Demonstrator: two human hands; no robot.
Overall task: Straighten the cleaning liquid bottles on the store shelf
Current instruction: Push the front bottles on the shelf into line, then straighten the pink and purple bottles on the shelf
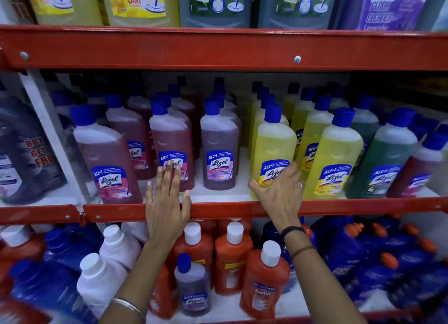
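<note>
The middle shelf (218, 208) holds rows of blue-capped Lizol bottles in pink, purple, yellow and green. My left hand (166, 202) lies flat with fingers spread against the lower front of a pink bottle (169, 139); it does not wrap around it. My right hand (278, 190) cups the base of a yellow bottle (274, 142), thumb on its left side and fingers across the label. A purple bottle (219, 142) stands upright between the two. Another yellow bottle (337, 154) stands just to the right.
A leaning pink bottle (106, 154) stands at the left beside a white upright post (48, 130). Large cleaner jugs (215, 6) fill the top shelf. Orange, white and dark blue bottles (230, 256) crowd the shelf below. Red shelf rails (218, 50) run across.
</note>
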